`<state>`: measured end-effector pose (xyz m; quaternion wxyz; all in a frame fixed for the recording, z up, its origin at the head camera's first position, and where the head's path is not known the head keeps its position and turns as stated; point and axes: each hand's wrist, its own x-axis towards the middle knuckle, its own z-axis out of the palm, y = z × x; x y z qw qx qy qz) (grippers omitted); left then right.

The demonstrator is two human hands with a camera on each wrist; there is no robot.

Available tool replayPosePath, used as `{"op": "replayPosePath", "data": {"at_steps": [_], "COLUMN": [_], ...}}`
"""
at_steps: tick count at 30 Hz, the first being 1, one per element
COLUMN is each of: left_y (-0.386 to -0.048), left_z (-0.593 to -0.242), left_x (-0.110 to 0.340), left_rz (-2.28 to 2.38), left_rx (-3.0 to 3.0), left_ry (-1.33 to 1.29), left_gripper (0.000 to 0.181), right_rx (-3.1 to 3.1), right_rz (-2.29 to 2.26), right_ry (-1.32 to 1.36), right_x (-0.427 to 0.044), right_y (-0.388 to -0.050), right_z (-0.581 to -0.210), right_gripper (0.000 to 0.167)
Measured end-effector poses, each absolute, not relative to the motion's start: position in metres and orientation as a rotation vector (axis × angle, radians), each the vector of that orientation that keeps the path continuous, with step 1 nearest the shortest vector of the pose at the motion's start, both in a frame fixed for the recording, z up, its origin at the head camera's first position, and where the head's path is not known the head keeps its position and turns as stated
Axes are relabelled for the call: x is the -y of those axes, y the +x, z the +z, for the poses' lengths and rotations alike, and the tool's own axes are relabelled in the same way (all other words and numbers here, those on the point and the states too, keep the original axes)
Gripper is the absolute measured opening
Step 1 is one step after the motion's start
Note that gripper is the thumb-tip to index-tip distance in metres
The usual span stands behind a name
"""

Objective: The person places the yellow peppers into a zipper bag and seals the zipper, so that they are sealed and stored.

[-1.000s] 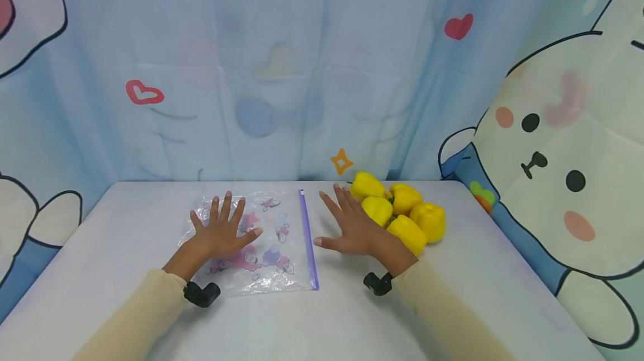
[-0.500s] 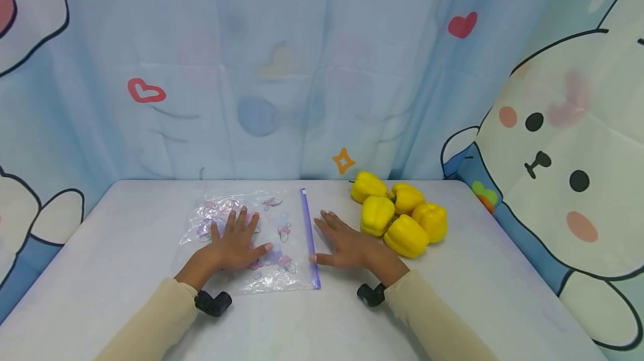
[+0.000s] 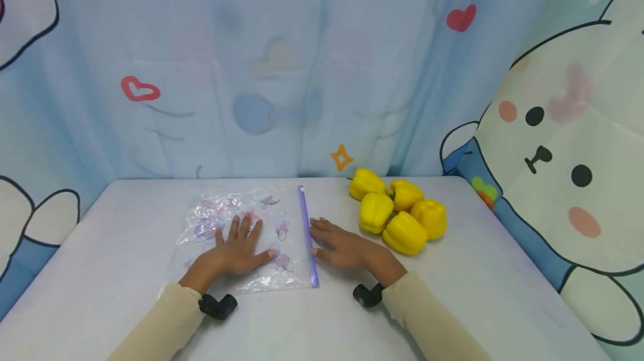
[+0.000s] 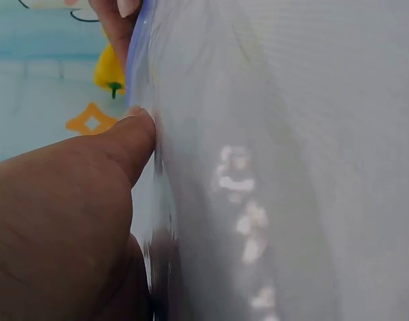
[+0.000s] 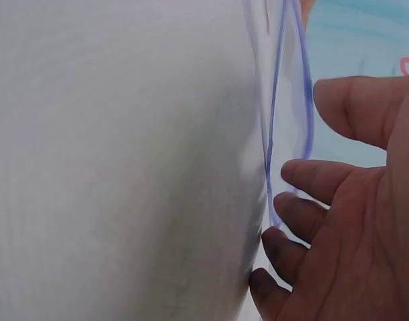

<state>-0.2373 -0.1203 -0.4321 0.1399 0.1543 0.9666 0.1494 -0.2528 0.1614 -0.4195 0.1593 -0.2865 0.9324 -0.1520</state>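
Note:
A clear plastic zip bag (image 3: 284,218) with pink and purple cartoon prints lies flat on the table, its purple zip edge (image 3: 304,210) to the right. My left hand (image 3: 236,252) rests on the bag with fingers spread; in the left wrist view its thumb (image 4: 134,134) meets the plastic. At the zip edge is my right hand (image 3: 342,246), fingers extended. The right wrist view has its fingers (image 5: 301,214) gently bent beside the purple edge (image 5: 308,114), thumb apart, with nothing pinched. Two purple lines stand apart there, with a gap between them.
Several yellow bell peppers (image 3: 405,232) sit in a cluster at the back right of the white table (image 3: 483,294). Behind the table hangs a blue cartoon curtain (image 3: 271,25). A small black device (image 3: 217,307) is on the left wrist, another (image 3: 368,295) on the right.
The left hand has come down and to the right onto the bag's middle. My right hand has moved away from beside the peppers, down and left to the purple zip edge.

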Motion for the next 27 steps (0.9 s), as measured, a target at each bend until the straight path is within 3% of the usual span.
{"op": "replayPosePath", "data": {"at_steps": [15,23,27], "left_y": [-0.231,-0.226,-0.221], "left_z": [-0.43,-0.435,-0.433], "left_x": [0.115,0.102,0.095], "left_rz": [0.444,0.543,0.606], "left_rx": [-2.838,-2.818,-2.755], "left_ry": [0.485,0.783,0.796], "left_gripper": [0.088,0.058,0.056], "right_rx": [-2.651,-2.672,-2.674], "right_rz": [-0.459,-0.416,-0.418], "right_ry": [-0.899,-0.931,-0.935], "right_x": [-0.156,-0.154,-0.154], "right_y": [-0.251,-0.251,-0.25], "right_z": [-0.421,-0.421,-0.422], "right_gripper": [0.061,0.063,0.062]}}
